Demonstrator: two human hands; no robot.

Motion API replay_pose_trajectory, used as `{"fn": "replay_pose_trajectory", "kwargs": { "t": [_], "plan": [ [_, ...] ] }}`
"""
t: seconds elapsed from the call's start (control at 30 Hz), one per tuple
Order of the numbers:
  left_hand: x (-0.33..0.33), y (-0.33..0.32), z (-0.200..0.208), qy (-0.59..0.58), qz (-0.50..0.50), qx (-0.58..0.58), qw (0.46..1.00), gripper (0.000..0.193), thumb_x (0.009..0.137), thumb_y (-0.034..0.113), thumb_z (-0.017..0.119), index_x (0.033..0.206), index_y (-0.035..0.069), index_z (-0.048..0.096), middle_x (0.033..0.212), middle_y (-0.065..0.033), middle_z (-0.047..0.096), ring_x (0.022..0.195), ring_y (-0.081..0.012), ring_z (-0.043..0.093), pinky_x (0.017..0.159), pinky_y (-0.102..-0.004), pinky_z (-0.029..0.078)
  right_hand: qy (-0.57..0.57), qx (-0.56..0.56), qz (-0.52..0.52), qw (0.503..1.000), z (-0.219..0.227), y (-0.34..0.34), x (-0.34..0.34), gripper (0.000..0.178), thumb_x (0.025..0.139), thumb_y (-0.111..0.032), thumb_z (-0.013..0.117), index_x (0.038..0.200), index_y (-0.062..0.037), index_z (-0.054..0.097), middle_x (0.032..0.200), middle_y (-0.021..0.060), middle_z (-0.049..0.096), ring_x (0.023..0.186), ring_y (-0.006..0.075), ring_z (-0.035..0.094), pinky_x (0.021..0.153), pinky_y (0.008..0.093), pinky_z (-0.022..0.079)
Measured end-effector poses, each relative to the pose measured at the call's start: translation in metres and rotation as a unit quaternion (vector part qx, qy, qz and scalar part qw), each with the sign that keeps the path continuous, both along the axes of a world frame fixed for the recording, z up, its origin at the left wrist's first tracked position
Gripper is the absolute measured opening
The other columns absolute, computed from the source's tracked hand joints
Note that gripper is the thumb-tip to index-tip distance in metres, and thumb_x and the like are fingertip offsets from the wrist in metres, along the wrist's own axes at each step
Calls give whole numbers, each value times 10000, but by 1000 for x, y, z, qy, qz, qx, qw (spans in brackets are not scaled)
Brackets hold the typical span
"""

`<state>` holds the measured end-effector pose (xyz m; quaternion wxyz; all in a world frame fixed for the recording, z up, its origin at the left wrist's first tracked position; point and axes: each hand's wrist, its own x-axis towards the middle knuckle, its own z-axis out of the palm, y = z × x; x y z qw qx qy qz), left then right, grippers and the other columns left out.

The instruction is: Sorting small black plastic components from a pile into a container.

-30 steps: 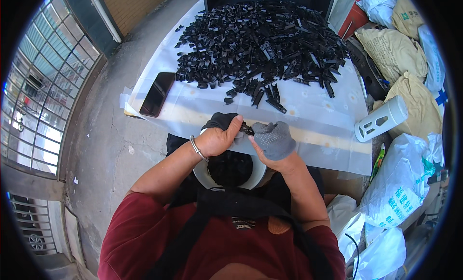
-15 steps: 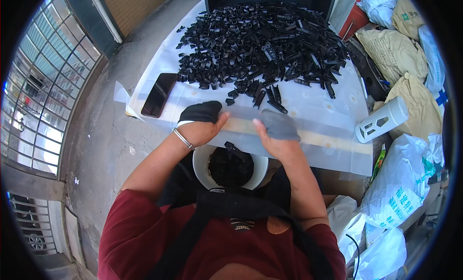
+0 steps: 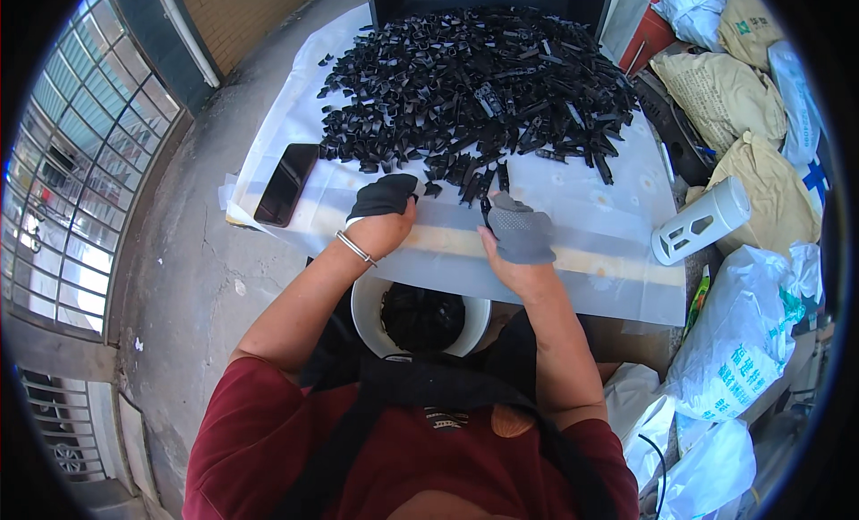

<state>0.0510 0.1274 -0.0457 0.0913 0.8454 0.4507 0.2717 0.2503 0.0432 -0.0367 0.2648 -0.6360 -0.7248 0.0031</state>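
A broad heap of small black plastic pieces (image 3: 465,81) covers the far part of the table (image 3: 599,229). My right hand (image 3: 519,238), in a grey dotted glove, pinches a slim black plastic piece (image 3: 485,210) at the heap's near edge. To its left, my left hand (image 3: 383,216) wears a black glove and a bracelet. Its fingers are curled at the near edge of the heap, and whatever they may hold is hidden. Below the table edge, between my legs, a white bucket (image 3: 484,325) holds more black pieces (image 3: 422,317).
A dark phone (image 3: 286,184) lies at the table's left side. A white slotted cylinder (image 3: 702,220) leans at the right corner. Stuffed sacks (image 3: 729,336) crowd the right side. Behind the heap stands a dark open box (image 3: 488,3). Barred windows (image 3: 76,153) line the left.
A black piece seen over the bucket is no longer there. My right hand has closed on a piece by the heap; my left hand has moved slightly, its fingers curled in.
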Motion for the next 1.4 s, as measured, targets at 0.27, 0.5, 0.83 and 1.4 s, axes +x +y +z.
{"fn": "replay_pose_trajectory", "kwargs": {
  "t": [0.27, 0.5, 0.83, 1.4],
  "plan": [
    [7, -45, 1, -379, -59, -452, 805, 244, 821, 234, 552, 891, 4, 588, 702, -59, 591, 593, -105, 527, 568, -257, 437, 10, 99, 117, 988, 5, -17, -35, 229, 772, -201, 597, 939, -45, 579, 862, 110, 587, 728, 280, 547, 654, 369, 399],
    [11, -60, 9, -265, -116, -312, 905, 335, 902, 306, 428, 833, 6, 561, 635, -40, 535, 556, -99, 470, 543, -265, 423, -16, 30, 131, 991, 13, -22, -30, 209, 770, -218, 597, 903, -57, 590, 843, 89, 593, 683, 258, 548, 619, 351, 386],
    [7, -57, 17, -284, -36, -347, 893, 441, 911, 403, 395, 824, 12, 580, 584, -36, 524, 532, -136, 479, 515, -298, 404, 47, 77, 113, 990, 11, -27, -17, 186, 804, -225, 563, 861, -51, 598, 766, 91, 594, 704, 283, 549, 624, 385, 419],
    [-6, -66, 18, -127, -99, -136, 978, 289, 891, 192, 395, 726, 14, 552, 674, -204, 563, 655, -397, 530, 584, -446, 413, -8, 101, 164, 981, -4, -30, -55, 113, 743, -196, 576, 789, -95, 595, 789, 88, 590, 736, 276, 557, 658, 406, 424]
  ]
}}
